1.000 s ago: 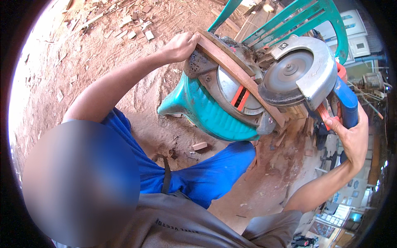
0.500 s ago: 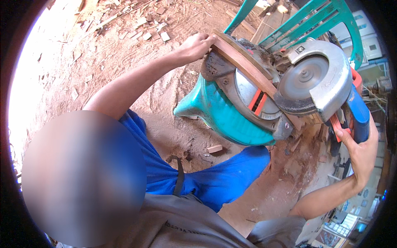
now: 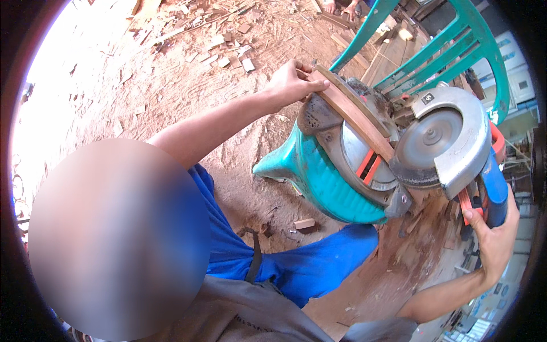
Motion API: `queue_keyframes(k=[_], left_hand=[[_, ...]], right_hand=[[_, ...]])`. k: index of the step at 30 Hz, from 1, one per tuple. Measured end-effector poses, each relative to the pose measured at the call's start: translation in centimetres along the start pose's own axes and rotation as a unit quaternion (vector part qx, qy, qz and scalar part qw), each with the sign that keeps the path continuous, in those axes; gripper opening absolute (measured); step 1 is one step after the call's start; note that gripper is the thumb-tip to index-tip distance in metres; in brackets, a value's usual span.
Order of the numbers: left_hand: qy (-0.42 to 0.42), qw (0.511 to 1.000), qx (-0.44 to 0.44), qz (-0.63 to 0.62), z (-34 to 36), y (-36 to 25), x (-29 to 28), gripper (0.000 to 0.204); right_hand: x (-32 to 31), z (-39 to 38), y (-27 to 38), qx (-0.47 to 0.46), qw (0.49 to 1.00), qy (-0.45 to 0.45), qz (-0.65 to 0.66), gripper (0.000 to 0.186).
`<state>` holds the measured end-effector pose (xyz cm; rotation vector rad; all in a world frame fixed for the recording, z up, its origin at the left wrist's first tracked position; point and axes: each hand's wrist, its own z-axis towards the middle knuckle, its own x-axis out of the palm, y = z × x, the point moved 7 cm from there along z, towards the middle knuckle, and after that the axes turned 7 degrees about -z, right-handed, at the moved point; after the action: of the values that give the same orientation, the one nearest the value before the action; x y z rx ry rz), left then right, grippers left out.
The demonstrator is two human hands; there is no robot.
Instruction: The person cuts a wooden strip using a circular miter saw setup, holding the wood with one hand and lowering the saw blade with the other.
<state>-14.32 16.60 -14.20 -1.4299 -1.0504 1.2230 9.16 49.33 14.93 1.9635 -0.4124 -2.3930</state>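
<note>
A mitre saw with a grey blade guard and round blade sits on the seat of a teal plastic chair. A long, slightly curved wooden strip lies across the saw's base, under the blade. My left hand presses down on the far end of that strip. My right hand grips the saw's blue handle from below, next to an orange trigger part.
The ground is reddish dirt covered in sawdust. Several wood offcuts lie scattered at the top, and a small block lies beneath the chair. The chair's slatted back rises at the upper right. Cluttered shelves stand at the right edge.
The view has shifted, so the saw and chair sit lower and further right in the picture. Both hands keep the same hold on the strip and the handle.
</note>
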Motion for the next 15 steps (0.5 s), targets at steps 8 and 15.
queue_keyframes(k=[8,15], left_hand=[[-0.107,0.990,-0.011,-0.087,-1.4,1.0,0.0,0.064],[-0.164,0.974,0.018,-0.155,-2.6,1.2,0.2,0.060]], right_hand=[[0.1,0.1,-0.1,0.031,0.998,0.050,-0.022,0.080],[-0.1,-0.4,0.8,-0.033,0.999,-0.018,-0.021,0.061]])
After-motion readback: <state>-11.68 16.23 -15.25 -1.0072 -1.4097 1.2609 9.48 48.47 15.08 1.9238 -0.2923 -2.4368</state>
